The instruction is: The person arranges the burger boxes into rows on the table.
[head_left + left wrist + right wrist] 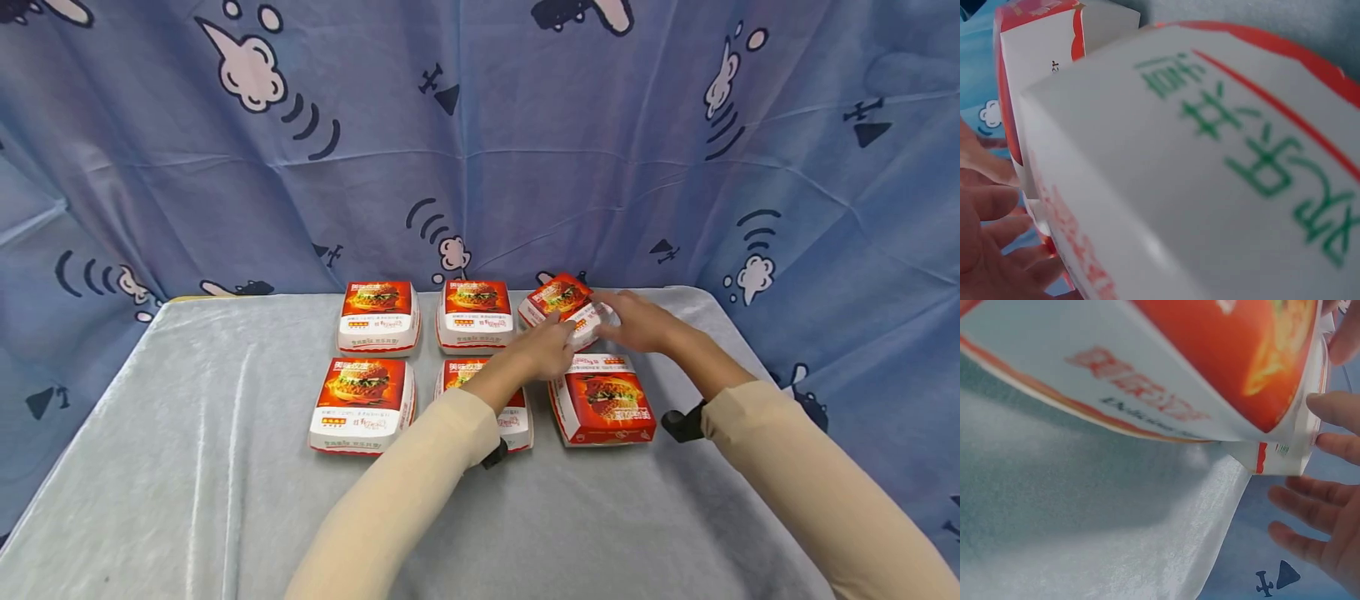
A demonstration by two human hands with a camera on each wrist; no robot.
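A red and white burger box sits turned at an angle in the back right of the group, between my two hands. My left hand reaches over to its front left side, fingers extended. On its right side, my right hand touches the carton with outstretched fingertips. In the right wrist view, the other fingers are spread apart from the box. Directly in front stands another burger box, its printing turned the opposite way from the left boxes. Whether the angled box rests fully on the table is hidden.
Two burger boxes stand at the back, one left and one middle. In front of them are a left box and a middle box partly covered by my left arm. A patterned blue curtain hangs behind the grey cloth-covered table.
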